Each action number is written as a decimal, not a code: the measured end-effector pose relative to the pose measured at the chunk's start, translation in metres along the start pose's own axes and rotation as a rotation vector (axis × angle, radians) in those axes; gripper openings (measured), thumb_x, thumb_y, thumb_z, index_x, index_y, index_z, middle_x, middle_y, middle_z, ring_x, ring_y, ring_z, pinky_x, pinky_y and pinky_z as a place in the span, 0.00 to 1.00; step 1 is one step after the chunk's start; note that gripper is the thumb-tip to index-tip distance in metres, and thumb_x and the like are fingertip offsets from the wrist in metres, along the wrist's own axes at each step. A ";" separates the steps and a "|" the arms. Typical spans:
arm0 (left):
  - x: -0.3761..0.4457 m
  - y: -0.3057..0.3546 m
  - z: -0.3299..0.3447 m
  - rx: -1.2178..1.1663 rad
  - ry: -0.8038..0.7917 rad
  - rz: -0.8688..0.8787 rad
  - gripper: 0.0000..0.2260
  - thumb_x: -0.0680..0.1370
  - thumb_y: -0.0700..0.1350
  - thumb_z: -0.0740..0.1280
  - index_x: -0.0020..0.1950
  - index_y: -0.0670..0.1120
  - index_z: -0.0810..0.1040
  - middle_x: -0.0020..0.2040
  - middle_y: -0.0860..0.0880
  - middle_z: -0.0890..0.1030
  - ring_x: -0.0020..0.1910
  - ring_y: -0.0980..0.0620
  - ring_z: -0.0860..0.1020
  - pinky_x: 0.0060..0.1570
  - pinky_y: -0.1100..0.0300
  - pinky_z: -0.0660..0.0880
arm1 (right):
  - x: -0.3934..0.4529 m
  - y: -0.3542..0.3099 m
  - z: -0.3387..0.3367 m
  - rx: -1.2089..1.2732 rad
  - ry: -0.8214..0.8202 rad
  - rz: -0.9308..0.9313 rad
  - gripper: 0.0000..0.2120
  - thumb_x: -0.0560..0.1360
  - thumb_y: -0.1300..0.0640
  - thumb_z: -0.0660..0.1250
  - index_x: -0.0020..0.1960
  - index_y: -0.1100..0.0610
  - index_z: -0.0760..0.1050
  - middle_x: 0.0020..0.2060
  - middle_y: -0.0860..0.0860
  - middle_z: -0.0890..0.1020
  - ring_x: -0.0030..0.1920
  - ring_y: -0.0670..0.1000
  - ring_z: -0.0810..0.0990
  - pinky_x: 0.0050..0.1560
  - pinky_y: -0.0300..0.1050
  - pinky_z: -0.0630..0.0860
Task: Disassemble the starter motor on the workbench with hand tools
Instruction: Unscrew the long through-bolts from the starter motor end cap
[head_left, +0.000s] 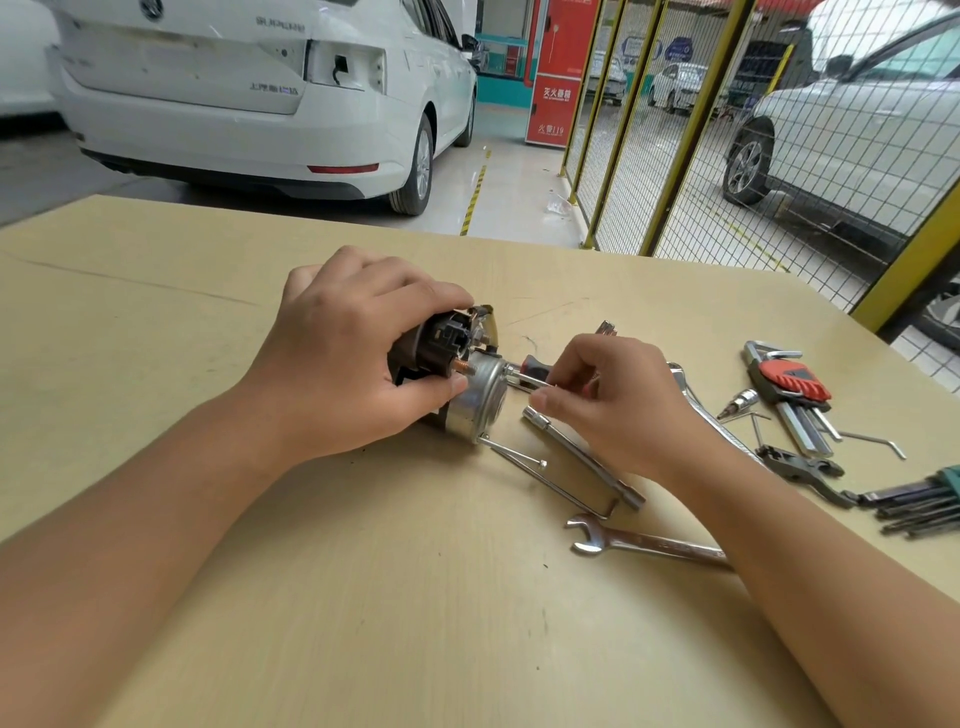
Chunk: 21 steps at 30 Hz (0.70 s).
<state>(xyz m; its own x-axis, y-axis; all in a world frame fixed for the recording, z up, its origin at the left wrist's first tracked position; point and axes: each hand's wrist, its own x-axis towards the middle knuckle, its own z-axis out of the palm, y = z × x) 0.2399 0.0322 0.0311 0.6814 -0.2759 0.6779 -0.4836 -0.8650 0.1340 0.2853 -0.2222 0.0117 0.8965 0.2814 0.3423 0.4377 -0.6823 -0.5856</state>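
Observation:
The starter motor (475, 395) lies on its side on the workbench (363, 597), its silver end cap facing right and a black solenoid with a copper stud on top. My left hand (348, 358) grips it from above and the left. A long through bolt (519, 460) sticks out of the cap's lower edge. My right hand (613, 400) pinches a second thin bolt that comes out of the cap's upper right side. A screwdriver with a black and red handle (535, 365) lies just behind my right fingers.
A socket extension bar (587, 457) and an open-end wrench (644, 543) lie below my right hand. Two hex key sets (789, 384) (924, 506), a loose hex key (872, 440), a bit socket (743, 402) and a ratchet (802, 465) sit at the right. Wire fencing and parked cars stand beyond the bench.

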 end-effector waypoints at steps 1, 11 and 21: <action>0.000 0.000 0.000 -0.001 -0.001 0.000 0.25 0.69 0.61 0.73 0.65 0.58 0.81 0.58 0.59 0.81 0.60 0.45 0.75 0.55 0.44 0.70 | 0.000 0.000 -0.001 0.021 0.002 0.000 0.10 0.69 0.51 0.78 0.37 0.50 0.78 0.31 0.44 0.79 0.33 0.39 0.75 0.32 0.30 0.69; -0.001 0.001 -0.001 0.005 -0.001 -0.004 0.25 0.68 0.62 0.73 0.64 0.58 0.81 0.58 0.60 0.80 0.59 0.46 0.75 0.55 0.42 0.70 | 0.000 -0.001 -0.001 -0.011 -0.028 0.025 0.10 0.74 0.50 0.74 0.37 0.52 0.80 0.29 0.46 0.79 0.30 0.42 0.73 0.31 0.36 0.67; 0.000 0.001 -0.003 0.000 -0.016 -0.010 0.25 0.69 0.64 0.71 0.65 0.58 0.81 0.58 0.59 0.81 0.57 0.45 0.76 0.55 0.42 0.70 | 0.000 -0.001 -0.001 -0.032 -0.082 0.042 0.14 0.79 0.48 0.67 0.37 0.53 0.80 0.31 0.50 0.82 0.31 0.45 0.74 0.34 0.41 0.67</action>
<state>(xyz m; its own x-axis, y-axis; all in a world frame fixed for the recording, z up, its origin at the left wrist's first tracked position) 0.2373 0.0323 0.0333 0.6948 -0.2739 0.6650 -0.4770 -0.8675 0.1411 0.2846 -0.2220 0.0126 0.9171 0.3057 0.2558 0.3985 -0.7152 -0.5741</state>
